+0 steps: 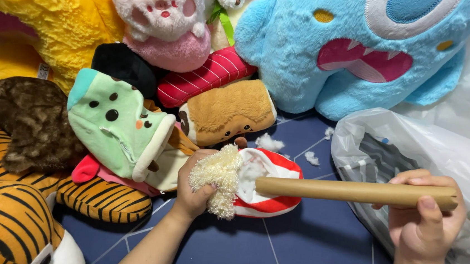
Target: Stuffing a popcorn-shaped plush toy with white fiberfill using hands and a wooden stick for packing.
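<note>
My left hand [196, 187] grips a small plush toy [267, 182] by its cream fuzzy edge; its red-and-white striped shell gapes open with white stuffing showing inside. In my right hand [426, 219] is a long brown cardboard tube [353, 191], held level near its right end. The tube's left tip pokes into the toy's opening, against the stuffing. Both rest low over a dark blue mat [293, 248].
A clear plastic bag [401, 145] of white stuffing lies at right under my right hand. Plush toys crowd the back and left: a blue monster [359, 47], a yellow one [42, 22], a pink one [163, 20], a green one [115, 122], tiger-striped ones [11, 209]. Stuffing tufts [270, 143] dot the mat.
</note>
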